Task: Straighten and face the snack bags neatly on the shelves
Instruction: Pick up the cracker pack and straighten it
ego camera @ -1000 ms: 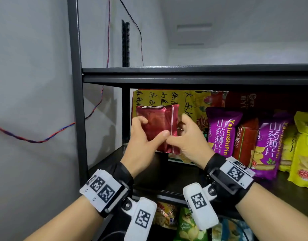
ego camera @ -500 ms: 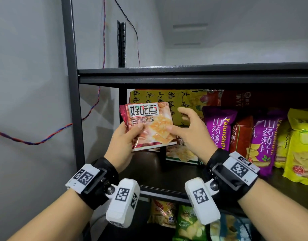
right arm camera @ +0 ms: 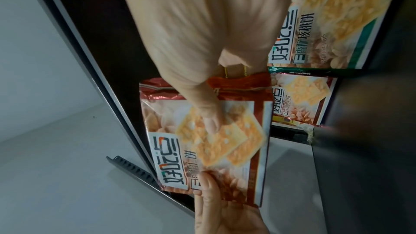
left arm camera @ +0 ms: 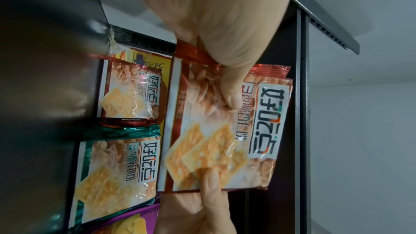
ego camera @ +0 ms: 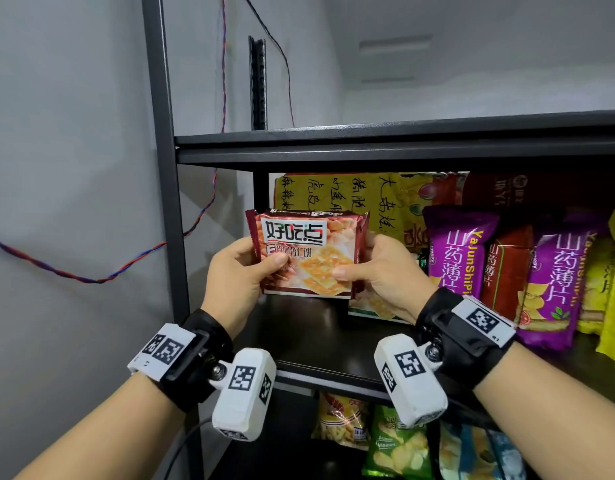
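Both hands hold a red-brown cracker bag (ego camera: 309, 251) upright at the left end of the middle shelf (ego camera: 313, 337), its printed front towards me. My left hand (ego camera: 261, 263) grips its left edge, thumb on the front. On the right edge my right hand (ego camera: 359, 263) grips the same way. The left wrist view shows the bag (left arm camera: 225, 131) with a thumb pressed at each end. In the right wrist view the bag (right arm camera: 209, 145) hangs clear of the shelf board. The fingers behind the bag are hidden.
Behind stand a matching red cracker bag (left arm camera: 130, 88), a green cracker bag (left arm camera: 117, 166) and a big yellow bag (ego camera: 351, 195). Purple bags (ego camera: 458, 258) and yellow bags (ego camera: 611, 289) fill the right. The shelf post (ego camera: 164, 202) is close on the left, the upper shelf (ego camera: 403, 143) overhead.
The bag was turned from its plain red back to its printed front. My right hand, open beside it half a second ago, now grips its right edge, and the bag sits level.
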`<act>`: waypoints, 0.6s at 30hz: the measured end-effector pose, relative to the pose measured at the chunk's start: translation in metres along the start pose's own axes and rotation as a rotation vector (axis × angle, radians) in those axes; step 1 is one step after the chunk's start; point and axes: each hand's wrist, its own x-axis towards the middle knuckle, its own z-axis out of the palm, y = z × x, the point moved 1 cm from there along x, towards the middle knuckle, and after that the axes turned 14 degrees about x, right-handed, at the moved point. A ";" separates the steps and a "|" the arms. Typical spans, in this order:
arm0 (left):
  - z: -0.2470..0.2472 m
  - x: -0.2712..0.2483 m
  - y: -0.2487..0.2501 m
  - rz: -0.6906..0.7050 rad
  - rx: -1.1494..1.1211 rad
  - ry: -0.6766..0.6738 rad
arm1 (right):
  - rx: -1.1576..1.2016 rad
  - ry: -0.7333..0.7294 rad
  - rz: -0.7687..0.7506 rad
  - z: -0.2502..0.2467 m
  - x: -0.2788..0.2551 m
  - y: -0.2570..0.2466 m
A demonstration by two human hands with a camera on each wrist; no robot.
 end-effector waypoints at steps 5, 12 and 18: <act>-0.009 0.001 -0.002 -0.054 0.074 -0.028 | 0.142 -0.007 0.098 0.003 0.003 0.013; -0.022 0.007 -0.010 -0.159 0.302 -0.137 | 0.044 -0.101 0.314 0.001 0.012 0.030; -0.033 0.021 -0.025 -0.289 0.395 -0.030 | -0.184 -0.018 0.254 -0.001 0.042 0.020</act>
